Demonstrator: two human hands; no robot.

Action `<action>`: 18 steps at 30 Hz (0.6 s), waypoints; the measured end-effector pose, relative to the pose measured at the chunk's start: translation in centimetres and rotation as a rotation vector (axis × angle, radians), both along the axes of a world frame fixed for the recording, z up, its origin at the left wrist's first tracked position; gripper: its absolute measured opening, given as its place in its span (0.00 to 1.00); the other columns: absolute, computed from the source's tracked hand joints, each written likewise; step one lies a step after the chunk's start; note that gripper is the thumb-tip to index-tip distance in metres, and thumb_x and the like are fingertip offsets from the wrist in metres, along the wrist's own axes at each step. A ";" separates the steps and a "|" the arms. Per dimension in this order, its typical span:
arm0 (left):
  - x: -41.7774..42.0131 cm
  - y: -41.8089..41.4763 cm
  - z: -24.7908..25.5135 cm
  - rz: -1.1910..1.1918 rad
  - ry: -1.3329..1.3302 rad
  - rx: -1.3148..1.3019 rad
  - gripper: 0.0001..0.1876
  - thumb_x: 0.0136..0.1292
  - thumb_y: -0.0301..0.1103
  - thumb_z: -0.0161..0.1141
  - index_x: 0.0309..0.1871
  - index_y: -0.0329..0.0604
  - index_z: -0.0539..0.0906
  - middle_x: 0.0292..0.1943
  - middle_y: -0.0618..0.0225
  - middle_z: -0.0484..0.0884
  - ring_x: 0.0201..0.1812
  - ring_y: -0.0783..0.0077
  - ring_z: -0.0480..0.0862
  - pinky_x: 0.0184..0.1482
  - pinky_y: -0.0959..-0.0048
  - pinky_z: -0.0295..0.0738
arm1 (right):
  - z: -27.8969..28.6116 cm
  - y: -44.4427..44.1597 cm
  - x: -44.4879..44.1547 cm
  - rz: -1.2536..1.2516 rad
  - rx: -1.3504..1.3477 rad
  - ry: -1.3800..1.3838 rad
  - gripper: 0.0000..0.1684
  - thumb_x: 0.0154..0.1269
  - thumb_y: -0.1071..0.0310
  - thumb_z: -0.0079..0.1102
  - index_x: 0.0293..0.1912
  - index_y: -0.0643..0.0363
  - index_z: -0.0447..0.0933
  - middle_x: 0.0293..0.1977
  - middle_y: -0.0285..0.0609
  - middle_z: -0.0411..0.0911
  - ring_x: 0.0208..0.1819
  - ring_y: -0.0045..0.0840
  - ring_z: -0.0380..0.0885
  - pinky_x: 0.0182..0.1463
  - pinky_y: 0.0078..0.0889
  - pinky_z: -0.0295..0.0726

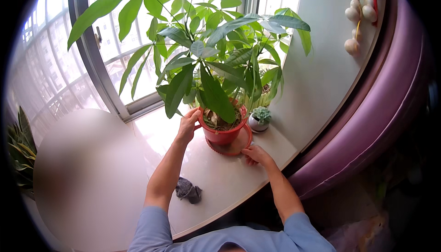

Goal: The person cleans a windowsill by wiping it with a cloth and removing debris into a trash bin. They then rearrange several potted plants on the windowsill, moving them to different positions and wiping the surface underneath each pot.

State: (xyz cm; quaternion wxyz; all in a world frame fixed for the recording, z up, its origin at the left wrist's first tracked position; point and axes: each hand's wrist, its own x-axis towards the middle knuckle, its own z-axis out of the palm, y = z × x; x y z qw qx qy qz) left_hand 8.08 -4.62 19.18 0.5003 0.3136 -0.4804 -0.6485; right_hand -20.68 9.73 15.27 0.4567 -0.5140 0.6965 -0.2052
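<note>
A red plastic flowerpot (220,137) holds a leafy money tree (215,90) with a swollen trunk base in soil. My left hand (188,124) grips the pot's rim on its left side, by a red side handle. The pot looks slightly tilted, and some of the floor of the red saucer (246,140) shows beneath it. At the saucer's front right edge, my right hand (256,154) pinches its rim between thumb and fingers. A crumpled dark grey cloth (188,190) lies on the white windowsill (213,183), just right of my left forearm.
A green succulent in a small white pot (258,124) stands close to the saucer's right. Behind are a sliding window (103,66) and another planter (263,95). Purple padded upholstery (375,114) curves along the right, below hanging dried gourds (352,47). A snake plant (22,148) is far left.
</note>
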 end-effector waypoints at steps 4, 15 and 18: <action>-0.8 1.9 -0.1 0.032 -0.098 0.021 0.23 0.67 0.39 0.59 0.65 0.45 0.76 0.49 0.70 0.81 0.45 0.76 0.82 0.52 0.64 0.79 | 2.7 -1.0 -0.8 -0.225 -0.290 -0.275 0.23 0.74 0.47 0.54 0.39 0.59 0.79 0.24 0.36 0.79 0.18 0.19 0.76 0.21 0.19 0.74; -1.2 0.4 -1.3 0.044 -0.046 0.016 0.24 0.64 0.35 0.56 0.65 0.49 0.78 0.47 0.76 0.81 0.46 0.79 0.79 0.48 0.67 0.78 | 5.9 -3.2 3.0 -0.171 -0.494 -0.544 0.21 0.76 0.51 0.51 0.59 0.54 0.73 0.32 0.36 0.82 0.24 0.19 0.83 0.24 0.19 0.80; -1.1 0.1 -1.4 0.031 -0.041 0.024 0.24 0.65 0.35 0.55 0.66 0.50 0.77 0.49 0.75 0.82 0.47 0.80 0.80 0.48 0.68 0.78 | 6.0 -3.4 3.2 -0.180 -0.486 -0.564 0.20 0.77 0.53 0.49 0.58 0.54 0.74 0.32 0.36 0.83 0.24 0.20 0.83 0.24 0.19 0.80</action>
